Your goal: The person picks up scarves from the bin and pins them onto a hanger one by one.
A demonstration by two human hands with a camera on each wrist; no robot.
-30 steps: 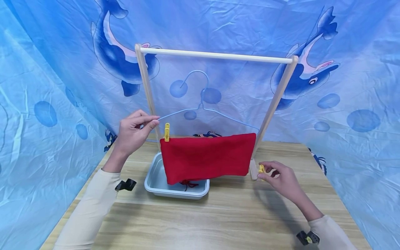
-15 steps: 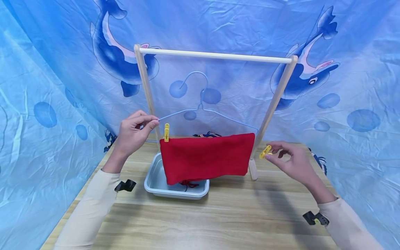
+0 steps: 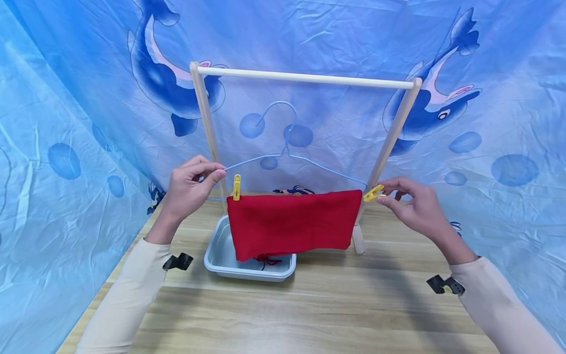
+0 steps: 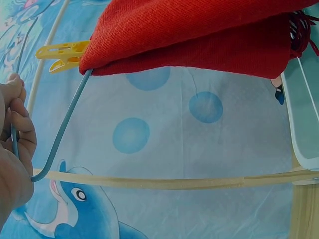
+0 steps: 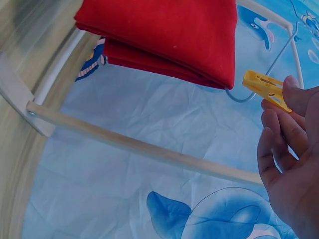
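Note:
A folded red cloth, knitted in the left wrist view, hangs over the lower bar of a blue wire hanger. My left hand pinches the hanger at its left end, between thumb and fingers. One yellow clothespin is clipped upright on the cloth's top left corner. Between thumb and fingertips my right hand pinches a second yellow clothespin. Its tip points at the cloth's top right corner and stands a little apart from the cloth in the right wrist view.
Behind the hanger stands a rack with a white top rod and wooden legs. A pale blue tray sits under the cloth's left part, with dark red strands in it. Beneath is a wood-grain table; a blue dolphin-printed curtain surrounds it.
My right hand has risen with its clothespin from low beside the rack's foot to the cloth's top right corner. The clothespin has turned to point left. My left hand stays almost still.

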